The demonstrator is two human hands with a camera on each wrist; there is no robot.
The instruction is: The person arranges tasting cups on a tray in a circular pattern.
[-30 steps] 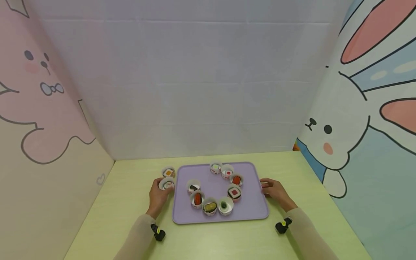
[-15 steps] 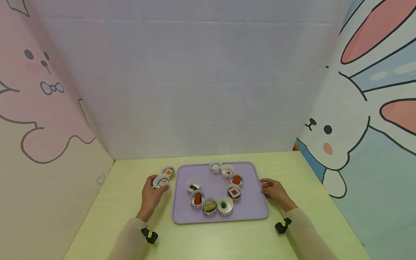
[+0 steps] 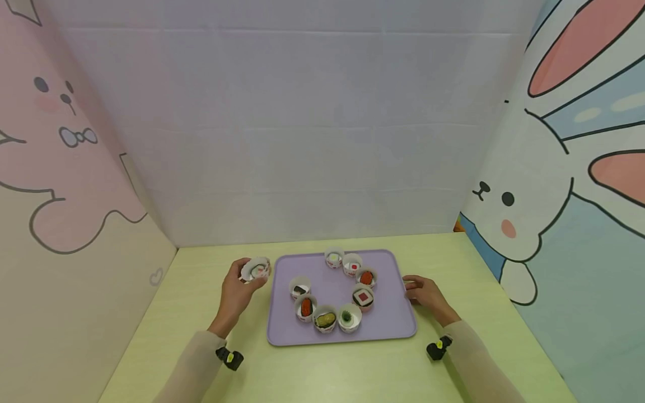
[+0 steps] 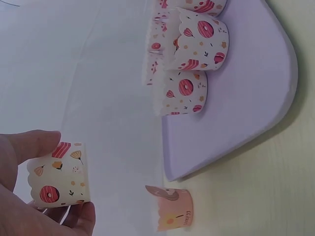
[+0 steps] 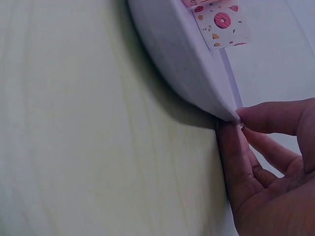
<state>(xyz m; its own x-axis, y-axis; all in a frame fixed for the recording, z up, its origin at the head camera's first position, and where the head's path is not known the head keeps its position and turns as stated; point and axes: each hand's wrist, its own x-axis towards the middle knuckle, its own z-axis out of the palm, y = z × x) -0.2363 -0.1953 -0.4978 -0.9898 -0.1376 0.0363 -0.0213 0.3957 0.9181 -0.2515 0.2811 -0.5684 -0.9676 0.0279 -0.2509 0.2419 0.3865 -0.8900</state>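
My left hand (image 3: 238, 291) grips a white paper baking cup (image 4: 59, 177) printed with pink doughnuts, thumb on one side and fingers on the other. The cup is up off the table, left of the purple tray (image 3: 327, 280), with a pale piece inside it. A pink paper cup (image 4: 175, 209) stands on the table beside the tray in the left wrist view; the held cup hides it in the head view. At the tray's right edge, my right hand (image 3: 427, 296) pinches the rim between thumb and fingers.
Several paper cups with sushi-like pieces stand on the tray in a curve, among them a cup with a green-yellow piece (image 3: 325, 319) and one with a red-centred square roll (image 3: 363, 297). A white backdrop (image 3: 322, 140) rises behind the pale yellow table (image 3: 353, 372).
My left hand has lifted the white cup, carried it left, then back and slightly right, so that it now covers the pink cup in the head view. The right hand stays at the tray.
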